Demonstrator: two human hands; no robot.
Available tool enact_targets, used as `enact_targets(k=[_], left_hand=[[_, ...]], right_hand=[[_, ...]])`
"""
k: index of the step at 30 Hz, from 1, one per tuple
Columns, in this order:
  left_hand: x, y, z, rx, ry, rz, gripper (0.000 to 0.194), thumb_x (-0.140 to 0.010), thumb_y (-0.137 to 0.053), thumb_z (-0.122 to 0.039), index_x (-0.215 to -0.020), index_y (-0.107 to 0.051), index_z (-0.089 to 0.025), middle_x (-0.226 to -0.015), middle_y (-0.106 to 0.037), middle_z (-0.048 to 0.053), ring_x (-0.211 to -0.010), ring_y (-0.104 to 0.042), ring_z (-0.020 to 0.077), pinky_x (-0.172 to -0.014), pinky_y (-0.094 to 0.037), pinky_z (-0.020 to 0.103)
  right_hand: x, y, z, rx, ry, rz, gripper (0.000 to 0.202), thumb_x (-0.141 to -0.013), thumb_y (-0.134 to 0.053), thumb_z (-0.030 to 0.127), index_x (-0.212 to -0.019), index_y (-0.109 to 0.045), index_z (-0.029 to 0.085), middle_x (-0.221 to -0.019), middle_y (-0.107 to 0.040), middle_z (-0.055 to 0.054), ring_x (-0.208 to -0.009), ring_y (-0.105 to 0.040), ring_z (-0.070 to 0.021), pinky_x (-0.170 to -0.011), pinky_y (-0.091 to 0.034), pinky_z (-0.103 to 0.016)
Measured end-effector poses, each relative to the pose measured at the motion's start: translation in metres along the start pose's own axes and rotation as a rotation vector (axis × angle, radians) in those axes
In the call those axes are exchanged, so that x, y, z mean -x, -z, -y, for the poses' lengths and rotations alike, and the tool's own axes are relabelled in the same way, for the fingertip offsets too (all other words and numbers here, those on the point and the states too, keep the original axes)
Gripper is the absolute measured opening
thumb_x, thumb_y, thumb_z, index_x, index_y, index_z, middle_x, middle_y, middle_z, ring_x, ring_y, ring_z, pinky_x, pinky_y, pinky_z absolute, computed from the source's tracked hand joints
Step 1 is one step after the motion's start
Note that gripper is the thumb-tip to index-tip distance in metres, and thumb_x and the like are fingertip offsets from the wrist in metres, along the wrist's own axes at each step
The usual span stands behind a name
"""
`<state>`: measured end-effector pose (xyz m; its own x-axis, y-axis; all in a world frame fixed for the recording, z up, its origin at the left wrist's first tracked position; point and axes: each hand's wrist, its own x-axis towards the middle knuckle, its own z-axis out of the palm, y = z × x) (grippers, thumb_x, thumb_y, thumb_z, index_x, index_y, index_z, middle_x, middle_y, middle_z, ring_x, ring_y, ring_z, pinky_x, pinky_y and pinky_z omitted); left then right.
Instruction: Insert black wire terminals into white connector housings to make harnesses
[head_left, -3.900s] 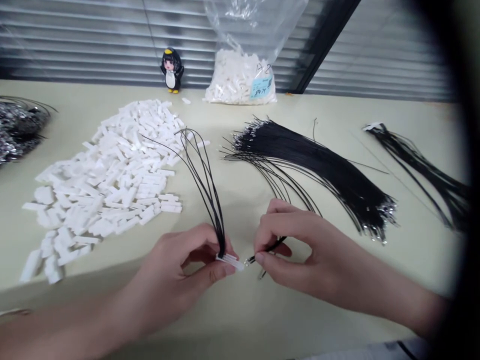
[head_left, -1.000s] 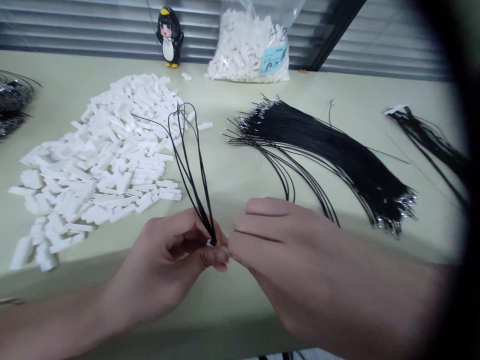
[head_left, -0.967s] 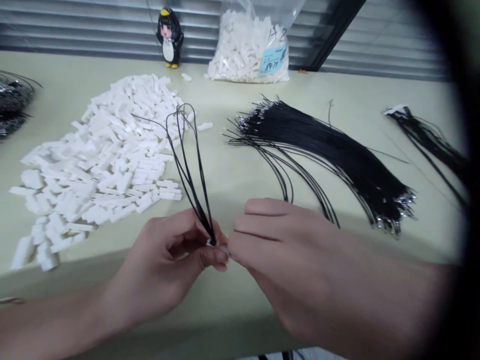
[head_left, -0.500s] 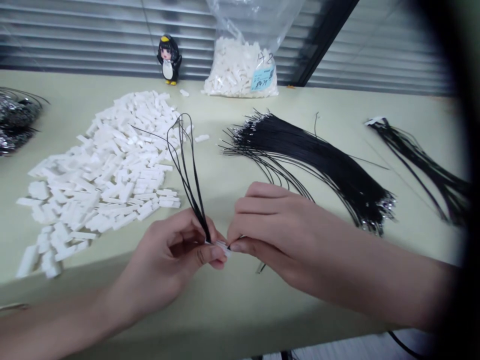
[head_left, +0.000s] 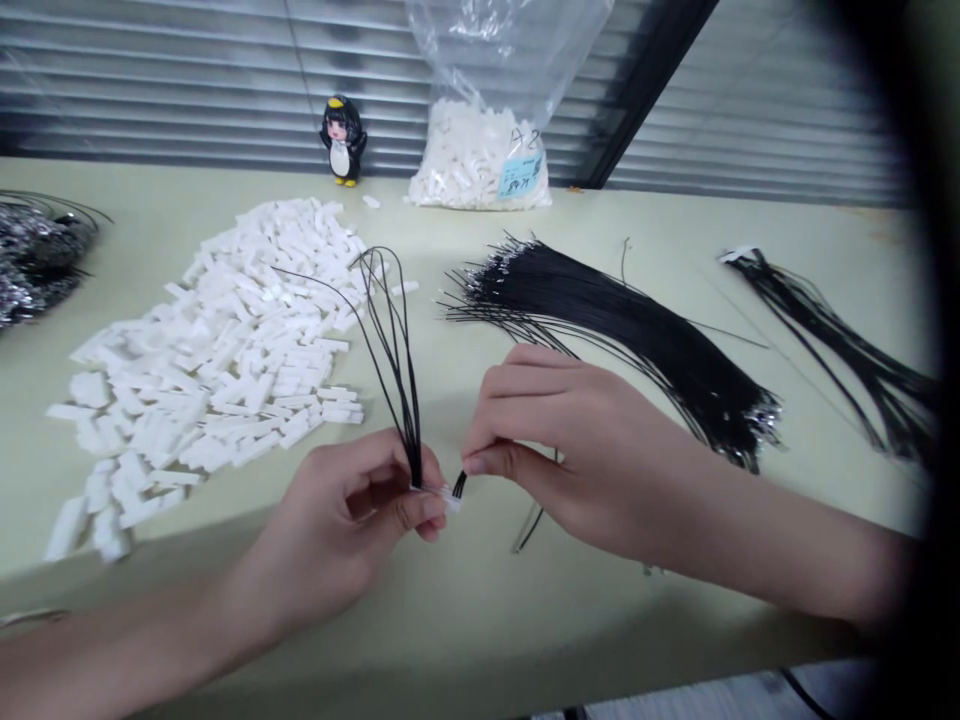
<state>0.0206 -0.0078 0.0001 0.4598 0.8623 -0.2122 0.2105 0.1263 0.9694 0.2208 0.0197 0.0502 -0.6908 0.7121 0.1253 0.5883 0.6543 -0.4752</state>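
Observation:
Between the thumb and fingers of my left hand (head_left: 360, 500) is a small white connector housing (head_left: 452, 499), partly covered by the fingertips. Several thin black wires (head_left: 409, 400) rise from the housing in tall loops, and one loose end points left. My right hand (head_left: 540, 420) pinches black wires close to the housing's right end, where short black lengths run from the housing up to the fingertips. A wire end (head_left: 529, 532) with a metal tip hangs below my right hand. How many wires the right fingers hold is hidden.
Left lies a wide heap of white housings (head_left: 225, 330). A thick bundle of black wires (head_left: 622, 320) lies beyond my right hand, another wire bundle (head_left: 825, 340) far right. At the back stand a penguin figurine (head_left: 344, 145) and a bag of white pieces (head_left: 480, 155).
My right hand has lifted slightly away from the housing, so short black wires now show between them. The left hand keeps its grip. The whole view has shifted a little.

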Motion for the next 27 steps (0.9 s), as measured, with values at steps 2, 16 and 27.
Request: enact_targets(k=[2, 16, 27], left_hand=[[0.000, 0.000, 0.000, -0.026, 0.010, 0.015, 0.003, -0.083, -0.056, -0.016, -0.081, -0.056, -0.015, -0.069, -0.063, 0.000, -0.065, -0.061, 0.0105, -0.062, -0.049, 0.020], [-0.005, 0.002, 0.005, -0.077, -0.140, -0.028, 0.010, -0.080, -0.053, -0.007, -0.078, -0.060, -0.014, -0.073, -0.065, 0.002, -0.067, -0.063, 0.0129, -0.062, -0.052, 0.022], [-0.006, 0.002, 0.007, -0.054, -0.024, -0.008, 0.006, -0.079, -0.057, -0.013, -0.078, -0.063, -0.015, -0.074, -0.066, 0.001, -0.070, -0.066, 0.0144, -0.066, -0.054, 0.023]], right_hand=[[0.000, -0.002, 0.001, -0.002, 0.016, 0.057, 0.017, -0.079, -0.048, 0.006, -0.075, -0.062, 0.015, -0.075, -0.055, 0.001, -0.073, -0.040, -0.0081, -0.072, -0.029, -0.023], [-0.003, -0.001, -0.003, 0.012, -0.001, -0.042, 0.019, -0.079, -0.052, 0.010, -0.069, -0.065, 0.019, -0.071, -0.059, 0.002, -0.078, -0.042, -0.0093, -0.076, -0.031, -0.024], [0.002, 0.014, -0.001, 0.114, 0.179, -0.074, 0.017, -0.083, -0.051, 0.012, -0.078, -0.065, 0.020, -0.080, -0.060, 0.003, -0.080, -0.047, -0.0069, -0.077, -0.038, -0.021]])
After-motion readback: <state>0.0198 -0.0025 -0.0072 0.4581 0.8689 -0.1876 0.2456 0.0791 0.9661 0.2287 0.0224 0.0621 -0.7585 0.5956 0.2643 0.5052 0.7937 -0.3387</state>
